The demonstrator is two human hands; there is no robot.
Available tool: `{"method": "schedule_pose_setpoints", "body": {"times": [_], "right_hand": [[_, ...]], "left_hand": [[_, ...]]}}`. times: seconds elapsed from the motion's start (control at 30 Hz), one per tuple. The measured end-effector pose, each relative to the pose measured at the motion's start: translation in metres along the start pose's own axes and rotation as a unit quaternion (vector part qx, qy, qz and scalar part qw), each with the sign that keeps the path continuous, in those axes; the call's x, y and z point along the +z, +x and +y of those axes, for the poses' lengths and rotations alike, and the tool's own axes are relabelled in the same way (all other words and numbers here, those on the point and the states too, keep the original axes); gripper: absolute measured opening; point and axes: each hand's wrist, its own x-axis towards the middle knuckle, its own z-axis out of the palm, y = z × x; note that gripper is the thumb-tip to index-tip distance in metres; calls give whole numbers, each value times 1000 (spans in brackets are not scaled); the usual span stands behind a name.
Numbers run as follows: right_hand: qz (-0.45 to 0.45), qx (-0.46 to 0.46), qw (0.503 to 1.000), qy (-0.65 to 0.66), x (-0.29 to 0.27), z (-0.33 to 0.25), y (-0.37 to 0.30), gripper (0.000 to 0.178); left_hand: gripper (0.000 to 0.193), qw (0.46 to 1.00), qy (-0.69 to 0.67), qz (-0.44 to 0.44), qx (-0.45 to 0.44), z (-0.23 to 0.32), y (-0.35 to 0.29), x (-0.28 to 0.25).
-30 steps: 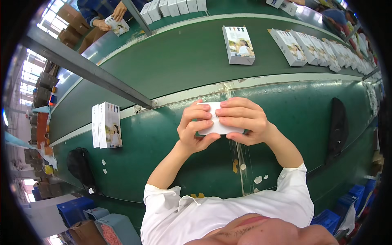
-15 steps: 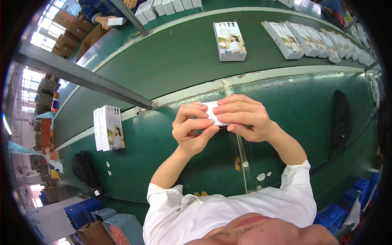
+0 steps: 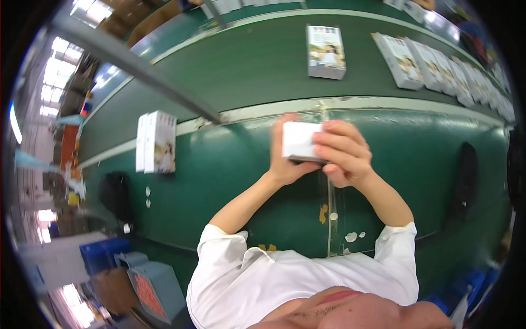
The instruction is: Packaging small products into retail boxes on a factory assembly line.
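A small white box [image 3: 299, 140] is held up between my two hands above the green table, its plain white end toward me. My left hand [image 3: 281, 156] grips its left side, with the thumb underneath along the near edge. My right hand [image 3: 346, 154] is wrapped round the right side, fingers over the top and thumb below. Most of the box's far part is hidden behind my fingers. To the left, two white printed boxes [image 3: 160, 142] stand upright side by side at the table's far edge.
Beyond a pale ledge [image 3: 263, 119], a green belt carries a single printed box [image 3: 326, 52] and a row of similar boxes [image 3: 402, 63] at right. A metal post [image 3: 159, 77] slants across the left. Dark pouch-like objects lie at left [image 3: 115, 194] and right [image 3: 464, 178].
My view has shifted slightly. The box has been turned so its white end shows, and my left hand has moved from its top to its side. The right hand still grips it.
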Motion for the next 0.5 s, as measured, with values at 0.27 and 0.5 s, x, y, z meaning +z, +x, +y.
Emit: {"method": "schedule_pose_setpoints", "body": {"times": [0.27,0.5], "right_hand": [[128,189,973,20,24,29,-47,67],[-19,385,914,126,55,42,-85,37]], "left_hand": [[88,958,266,88,-59,61,-42,-114],[74,746,627,99,-202,20,-87,-214]]}}
